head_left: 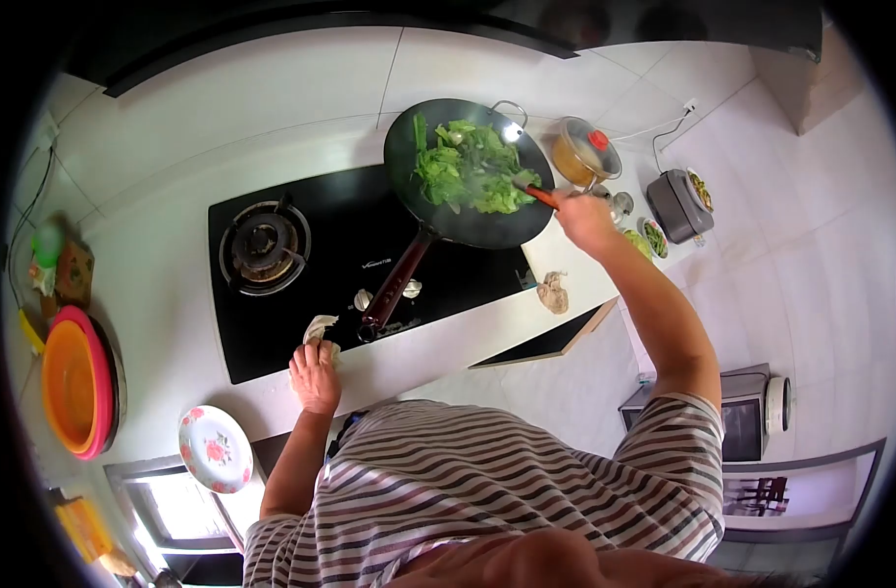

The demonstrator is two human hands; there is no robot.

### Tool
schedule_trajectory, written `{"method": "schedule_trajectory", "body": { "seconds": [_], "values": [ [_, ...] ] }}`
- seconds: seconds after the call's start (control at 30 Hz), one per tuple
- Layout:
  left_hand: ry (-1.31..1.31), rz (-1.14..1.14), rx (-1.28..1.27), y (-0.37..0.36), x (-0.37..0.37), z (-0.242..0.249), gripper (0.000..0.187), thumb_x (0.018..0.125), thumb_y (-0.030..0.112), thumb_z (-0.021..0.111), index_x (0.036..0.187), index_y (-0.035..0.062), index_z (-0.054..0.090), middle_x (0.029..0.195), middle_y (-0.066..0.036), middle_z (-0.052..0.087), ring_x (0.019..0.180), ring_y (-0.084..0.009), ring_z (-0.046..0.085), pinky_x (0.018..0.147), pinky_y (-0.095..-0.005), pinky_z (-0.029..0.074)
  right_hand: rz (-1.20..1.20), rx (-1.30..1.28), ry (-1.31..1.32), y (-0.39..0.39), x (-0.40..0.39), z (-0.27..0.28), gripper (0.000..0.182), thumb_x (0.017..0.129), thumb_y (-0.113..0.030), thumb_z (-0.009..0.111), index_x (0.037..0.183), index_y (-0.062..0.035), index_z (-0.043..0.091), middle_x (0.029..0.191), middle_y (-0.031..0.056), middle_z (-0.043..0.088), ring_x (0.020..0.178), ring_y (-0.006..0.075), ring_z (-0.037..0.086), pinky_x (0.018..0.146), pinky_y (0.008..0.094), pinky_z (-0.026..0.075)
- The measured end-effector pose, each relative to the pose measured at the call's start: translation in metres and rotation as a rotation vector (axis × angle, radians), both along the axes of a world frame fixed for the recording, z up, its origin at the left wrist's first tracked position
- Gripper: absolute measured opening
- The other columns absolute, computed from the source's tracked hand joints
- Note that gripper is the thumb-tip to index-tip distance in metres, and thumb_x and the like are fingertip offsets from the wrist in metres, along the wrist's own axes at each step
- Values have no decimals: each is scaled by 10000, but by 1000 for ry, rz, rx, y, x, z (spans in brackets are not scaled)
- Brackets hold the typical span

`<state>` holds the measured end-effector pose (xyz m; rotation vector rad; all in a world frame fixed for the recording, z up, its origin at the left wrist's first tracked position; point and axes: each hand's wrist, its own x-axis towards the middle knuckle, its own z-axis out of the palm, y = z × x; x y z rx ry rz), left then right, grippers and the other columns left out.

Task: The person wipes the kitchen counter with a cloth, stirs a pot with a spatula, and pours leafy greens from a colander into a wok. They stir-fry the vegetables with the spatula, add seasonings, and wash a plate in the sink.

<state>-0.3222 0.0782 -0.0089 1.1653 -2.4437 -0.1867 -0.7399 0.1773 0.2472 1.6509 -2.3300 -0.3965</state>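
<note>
My right hand (pixel 587 223) is closed around the reddish handle of a spatula (pixel 541 195), whose head is hidden among the greens. Chopped leafy greens (pixel 468 167) lie in a large dark wok (pixel 507 230), with some steam over them. The wok stands on the right side of the black gas stove, its long brown handle (pixel 399 279) pointing toward me and untouched. At the counter's front edge, left of that handle, my left hand (pixel 316 377) has its fingers closed on a crumpled pale cloth (pixel 321 327).
The left burner (pixel 265 247) is bare. A glass-lidded pot (pixel 585 152), small dishes of vegetables (pixel 654 237) and a grey appliance (pixel 679 207) stand to the right. A crumpled bag (pixel 553 292) lies nearer. Leftward are a floral plate (pixel 216 449) and nested basins (pixel 75 382).
</note>
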Motion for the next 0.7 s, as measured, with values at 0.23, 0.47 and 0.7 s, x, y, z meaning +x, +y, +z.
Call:
{"method": "schedule_trajectory", "body": {
  "seconds": [0.23, 0.47, 0.7],
  "values": [
    [-11, 3, 13, -1, -1, -3, 315, 714, 86, 520, 1025, 121, 556, 1085, -39, 494, 995, -250, 456, 834, -377, 356, 8, 58, -209, -14, 5, 47, 163, 738, -145, 586, 891, -91, 575, 737, 122, 606, 653, 302, 596, 574, 395, 466],
    [44, 16, -1, 0, -1, -2, 264, 711, 96, 550, 973, 114, 576, 1042, -46, 515, 978, -254, 468, 823, -373, 365, 191, 255, -299, 6, 46, 134, 153, 692, -147, 592, 838, -107, 570, 725, 118, 588, 735, 287, 583, 630, 398, 434],
    [32, 11, -3, 1, 1, 0, 278, 716, 92, 543, 991, 110, 574, 1073, -55, 505, 1004, -261, 459, 846, -377, 357, 187, 220, -63, -63, 59, 48, 193, 778, -117, 505, 949, -159, 586, 765, 126, 614, 726, 288, 602, 638, 415, 458]
  ]
}}
